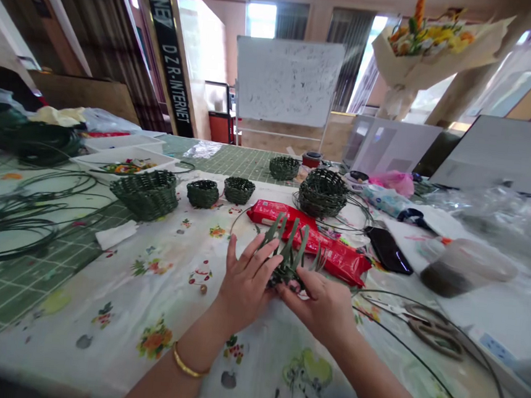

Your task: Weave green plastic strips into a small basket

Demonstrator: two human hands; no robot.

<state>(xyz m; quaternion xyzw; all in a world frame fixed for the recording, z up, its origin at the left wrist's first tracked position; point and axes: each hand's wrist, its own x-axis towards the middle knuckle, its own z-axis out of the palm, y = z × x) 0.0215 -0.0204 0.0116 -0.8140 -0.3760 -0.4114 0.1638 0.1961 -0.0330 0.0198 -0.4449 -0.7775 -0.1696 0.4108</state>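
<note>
A small piece of dark green basket weaving (292, 254), with flat strips standing up from its base, sits between my hands on the flowered tablecloth. My left hand (247, 278) presses against its left side, thumb low and fingers laid along the strips. On the right, my right hand (324, 300) pinches the base between thumb and fingers. My fingers partly hide the base. A long green cord (424, 352) loops out to the right from beside my right hand. Just behind the weaving lie red plastic packets (339, 258).
Several woven green baskets (145, 193) stand farther back. Scissors (435, 331) and a black phone (388, 250) lie to the right. Coiled green cord (21, 227) is at the left, near a white tray (152, 159). A small round bead (203, 289) lies left of my left hand.
</note>
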